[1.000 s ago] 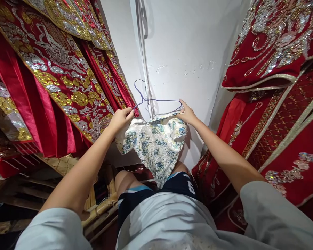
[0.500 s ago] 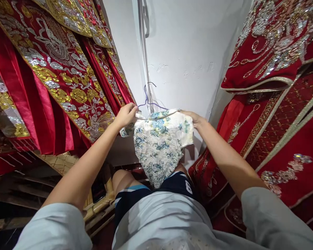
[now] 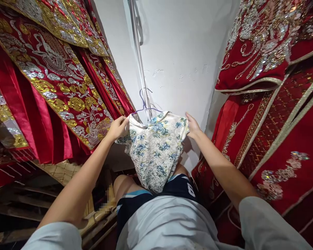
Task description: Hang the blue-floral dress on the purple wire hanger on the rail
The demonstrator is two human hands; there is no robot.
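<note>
A: What's closest to the camera?
B: A pale T-shirt (image 3: pixel 169 222) at bottom center, then dark shorts (image 3: pixel 172 187) with blue and white trim. There's a wooden bench-looking thing (image 3: pixel 96 217) at lower left.

A: And the hands?
B: Left hand (image 3: pixel 118 128) pinches one shoulder of a little floral top (image 3: pixel 156 149), mid-frame. Right hand (image 3: pixel 193 127) has the sleeve edge on the other side, fingers pointing up; can't tell exactly how the thumb sits. The top is spread between them, its lower end over the shorts. Can't tell if those touch.

A: Hanger?
B: Yep, a purple hanger (image 3: pixel 144 105) is in the neck opening, hook up, in front of a thin pole (image 3: pixel 137 52). Can't tell if they touch.

A: Background?
B: Shiny red outfits (image 3: pixel 75 100) at upper left, beaded red clothes (image 3: pixel 273 139) on the right, white wall (image 3: pixel 182 41) between.
</note>
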